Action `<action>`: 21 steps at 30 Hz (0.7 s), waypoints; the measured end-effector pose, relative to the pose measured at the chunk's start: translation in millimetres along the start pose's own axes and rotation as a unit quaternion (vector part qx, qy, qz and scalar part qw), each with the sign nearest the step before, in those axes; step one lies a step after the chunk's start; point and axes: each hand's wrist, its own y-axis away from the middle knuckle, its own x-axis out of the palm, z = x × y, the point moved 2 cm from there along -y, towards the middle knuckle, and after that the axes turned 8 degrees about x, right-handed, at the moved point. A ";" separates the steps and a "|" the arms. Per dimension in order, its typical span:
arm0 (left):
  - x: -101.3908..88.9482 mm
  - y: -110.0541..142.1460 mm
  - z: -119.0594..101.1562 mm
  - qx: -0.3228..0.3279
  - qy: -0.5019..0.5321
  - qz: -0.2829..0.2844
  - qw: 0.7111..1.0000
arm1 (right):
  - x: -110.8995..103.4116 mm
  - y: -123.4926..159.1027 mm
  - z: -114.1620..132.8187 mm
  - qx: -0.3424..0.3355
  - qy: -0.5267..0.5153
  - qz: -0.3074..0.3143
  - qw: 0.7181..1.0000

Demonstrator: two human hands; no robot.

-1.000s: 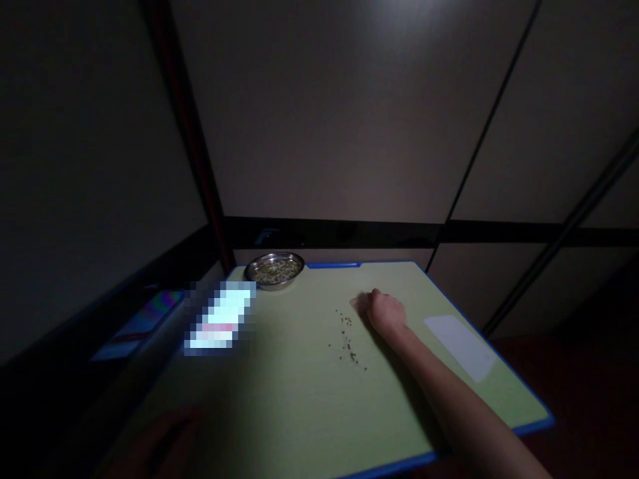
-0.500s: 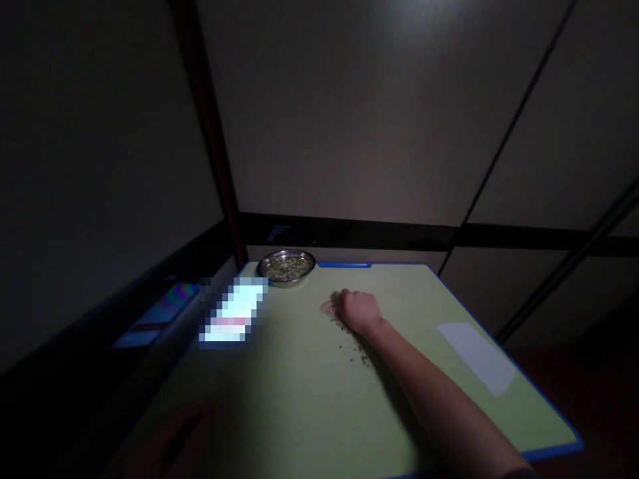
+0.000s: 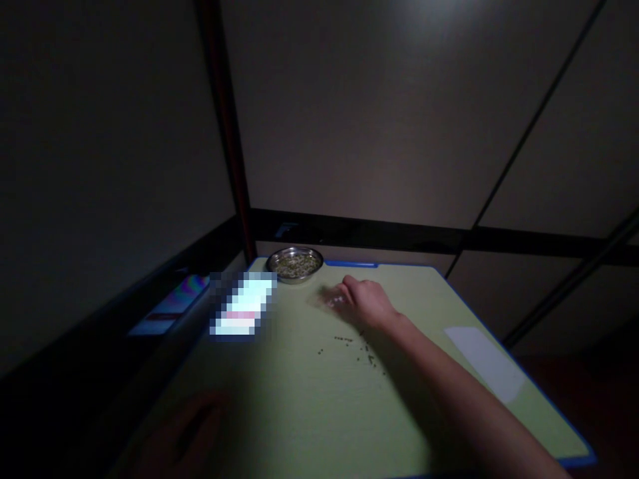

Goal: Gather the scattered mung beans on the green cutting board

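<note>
**Operator:** While the right hand [image 3: 367, 301] reaches across the green board [image 3: 299, 412], what lies under it?

**Technician:** Small dark seeds [image 3: 357, 346], scattered loose on the board just behind the hand, toward the wrist. More of the same kind fill the steel dish [image 3: 294, 263] at the far edge, near the fingertips but apart from them.

**Operator:** State of the grip?

**Technician:** The right fingers [image 3: 333, 299] are blurred and stretched toward the dish; whether they pinch anything cannot be told. The left hand [image 3: 184, 436] rests in shadow at the near edge, holding nothing visible; its fingers cannot be made out.

**Operator:** Handling properties?

**Technician:** Judged by appearance: each seed is very light, hard and smooth, so it probably rolls and scatters at a touch. Take single seeds in a fingertip pinch from above, or sweep them together with the side of the hand. Lift the dish, thin and rigid, by its rim and keep it level.
</note>
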 end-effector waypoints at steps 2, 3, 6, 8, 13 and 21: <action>-0.4 -0.5 -2.1 0.006 0.003 -0.004 1.000 | -2.6 -4.1 -10.3 0.032 -0.021 -0.013 0.999; -0.4 -0.8 -2.9 0.009 0.002 -0.008 1.000 | -2.4 -5.7 -15.3 0.045 -0.033 -0.017 0.998; 0.3 -1.5 -5.6 0.019 -0.003 -0.008 1.000 | 1.9 -6.1 -28.2 0.065 -0.072 -0.014 0.995; 0.7 -1.7 -7.0 0.022 -0.006 -0.011 1.000 | 4.7 -2.4 -34.1 0.062 -0.102 -0.004 0.993; 1.6 -1.3 -4.3 0.014 -0.002 0.003 1.000 | 6.4 9.7 -30.8 0.053 -0.158 -0.002 0.986; -0.3 -2.1 -6.9 0.026 -0.031 -0.013 0.999 | 17.9 30.7 48.9 0.027 -0.153 -0.013 0.988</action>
